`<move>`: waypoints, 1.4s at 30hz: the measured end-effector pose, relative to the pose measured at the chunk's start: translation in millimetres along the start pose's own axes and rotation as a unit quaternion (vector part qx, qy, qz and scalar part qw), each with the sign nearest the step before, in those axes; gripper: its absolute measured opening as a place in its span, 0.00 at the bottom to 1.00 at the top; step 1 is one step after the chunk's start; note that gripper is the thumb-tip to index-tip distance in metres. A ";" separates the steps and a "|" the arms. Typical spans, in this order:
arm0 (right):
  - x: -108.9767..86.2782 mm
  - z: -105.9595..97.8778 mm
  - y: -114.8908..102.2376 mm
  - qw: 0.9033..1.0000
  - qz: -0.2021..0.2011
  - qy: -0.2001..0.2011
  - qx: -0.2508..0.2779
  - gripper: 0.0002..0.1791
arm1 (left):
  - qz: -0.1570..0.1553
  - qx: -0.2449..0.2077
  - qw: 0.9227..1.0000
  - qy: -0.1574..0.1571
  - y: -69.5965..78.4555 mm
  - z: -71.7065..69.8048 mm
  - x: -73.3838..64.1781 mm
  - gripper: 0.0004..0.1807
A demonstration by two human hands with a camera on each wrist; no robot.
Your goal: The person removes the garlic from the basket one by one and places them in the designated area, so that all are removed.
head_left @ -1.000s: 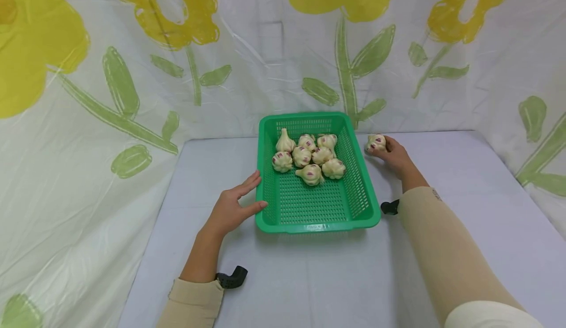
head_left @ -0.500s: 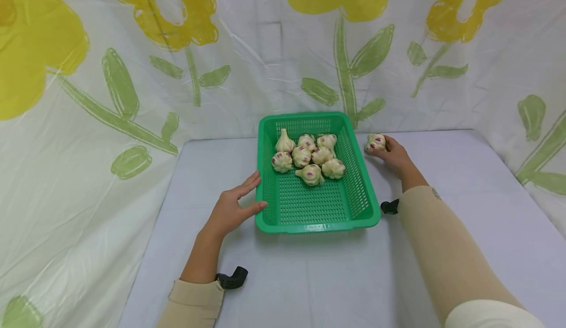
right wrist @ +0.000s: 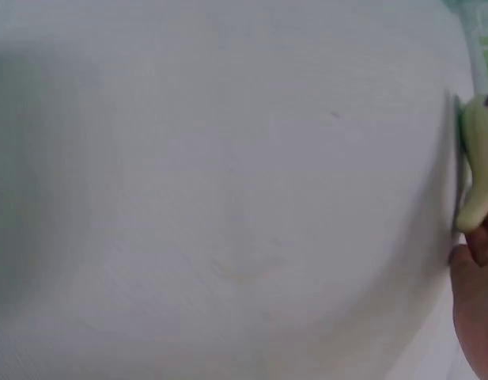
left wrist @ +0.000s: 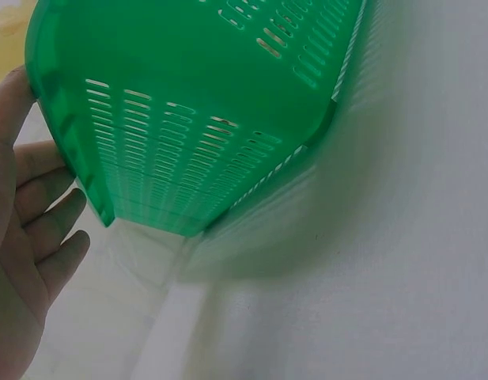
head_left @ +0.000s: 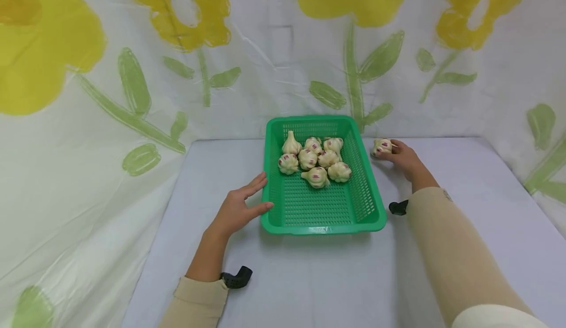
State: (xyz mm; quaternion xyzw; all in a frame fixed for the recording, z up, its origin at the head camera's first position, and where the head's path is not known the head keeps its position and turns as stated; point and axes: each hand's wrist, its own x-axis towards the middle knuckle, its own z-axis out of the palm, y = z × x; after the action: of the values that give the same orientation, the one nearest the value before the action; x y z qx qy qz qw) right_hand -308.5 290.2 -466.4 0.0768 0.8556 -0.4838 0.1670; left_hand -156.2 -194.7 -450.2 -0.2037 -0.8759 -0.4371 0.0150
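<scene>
Your head view is bright and evenly lit, with a faint shadow on the smooth whitish surface (head_left: 283, 288) below the green perforated plastic basket (head_left: 325, 230). Glare streaks the white plastic sheet with yellow flowers (head_left: 274, 87) beyond the surface's far edge. Your left wrist view shows a broad, soft-edged shadow; your right wrist view looks dimmer, greyish and blurred.

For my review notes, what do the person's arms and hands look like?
The left hand and right hand are bare, without gloves. The left sleeve and right sleeve are beige; the right one has a small dark mark near its cuff and white cloth further up. A black device shows at the left wrist, another at the right.
</scene>
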 end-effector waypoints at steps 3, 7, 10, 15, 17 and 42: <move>-4.9 -12.6 -2.8 0.999 0.015 -0.018 -0.025 0.58 | 0.003 0.001 1.000 -0.003 2.2 1.0 1.5 0.40; -11.5 -30.9 -16.9 0.992 0.027 -0.045 -0.116 0.55 | -0.001 0.007 1.000 -0.005 5.4 -0.1 2.1 0.40; -16.9 -41.5 -36.0 0.975 0.012 -0.064 -0.211 0.50 | -0.001 0.019 1.000 -0.004 6.5 -1.3 1.3 0.40; -26.8 -47.9 -74.8 0.934 -0.040 -0.089 -0.344 0.41 | 0.012 0.046 0.999 0.000 6.5 -2.3 -0.1 0.38; -30.1 -47.8 -90.5 0.922 -0.058 -0.094 -0.370 0.39 | 0.019 0.055 0.998 0.002 6.2 -1.9 -0.4 0.37; -48.7 58.6 -212.3 0.873 -0.193 -0.186 -0.408 0.34 | 0.079 0.091 0.992 0.038 10.6 4.2 1.1 0.31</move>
State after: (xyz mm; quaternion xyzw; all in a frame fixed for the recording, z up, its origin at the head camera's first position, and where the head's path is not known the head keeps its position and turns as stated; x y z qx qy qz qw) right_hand -312.9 131.2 -306.4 -0.2567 0.9278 -0.1195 0.2429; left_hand -152.6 -185.4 -444.5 -0.2537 -0.8918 -0.3605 0.1015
